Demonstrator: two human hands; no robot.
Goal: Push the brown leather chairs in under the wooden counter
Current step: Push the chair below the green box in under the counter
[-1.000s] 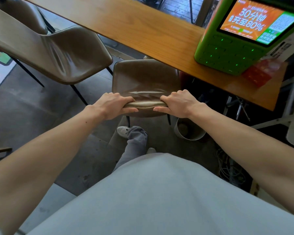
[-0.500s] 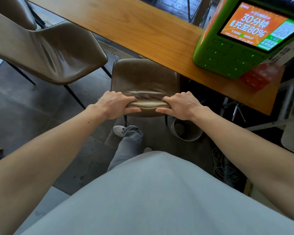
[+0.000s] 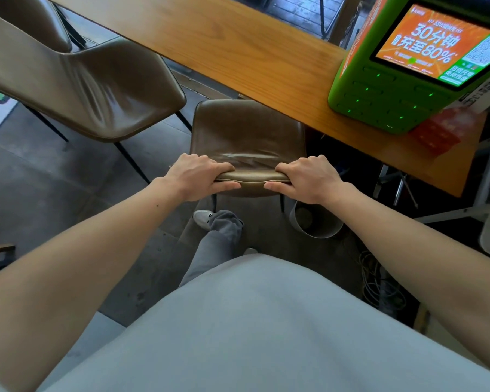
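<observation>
Both hands, the left hand (image 3: 198, 176) and right hand (image 3: 309, 178), clench the chair (image 3: 248, 131) backrest; the seat extends straight ahead, its far edge under the desk (image 3: 238, 49).

Your left hand (image 3: 194, 176) and right hand (image 3: 309, 178) sit mid-frame, arms stretched forward, fingers (image 3: 210, 162) curled over, thumbs beneath, both clenched.

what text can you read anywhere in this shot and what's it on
"30分钟" on the orange screen of the green charging kiosk on the wooden counter.
"充至80%" on the same screen, the line below.
QR code at the screen's right: not readable as text.
Small white lines on the green panel below the code: too blurred to read.
Red packet beside the kiosk: print blurred.
White label at the right edge: unreadable.
</observation>
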